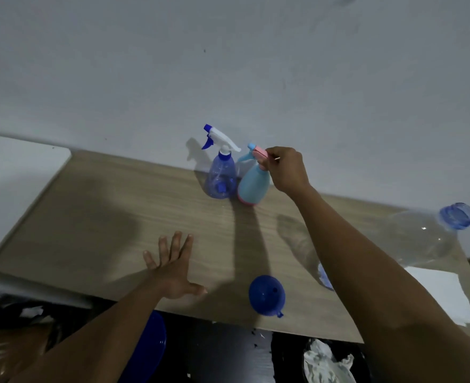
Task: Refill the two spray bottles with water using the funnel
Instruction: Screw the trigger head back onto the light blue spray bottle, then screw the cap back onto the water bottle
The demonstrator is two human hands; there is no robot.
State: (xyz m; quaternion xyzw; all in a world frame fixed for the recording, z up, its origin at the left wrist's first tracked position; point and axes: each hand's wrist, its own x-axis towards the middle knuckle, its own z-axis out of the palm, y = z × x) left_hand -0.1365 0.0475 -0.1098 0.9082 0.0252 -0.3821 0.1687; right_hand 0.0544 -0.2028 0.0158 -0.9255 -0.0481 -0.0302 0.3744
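Large clear water bottle [421, 239] at far right: blurred, base hidden behind right forearm. Right grip [286, 170] pinched on the pink head of light-blue spray bottle [253, 185], which touches clear-blue spray bottle [219, 175] at the wall edge of counter [90, 217]. Left grip [173, 268] fingers apart, flat on counter. Funnel [267, 295] near front edge, well apart from both bottles.
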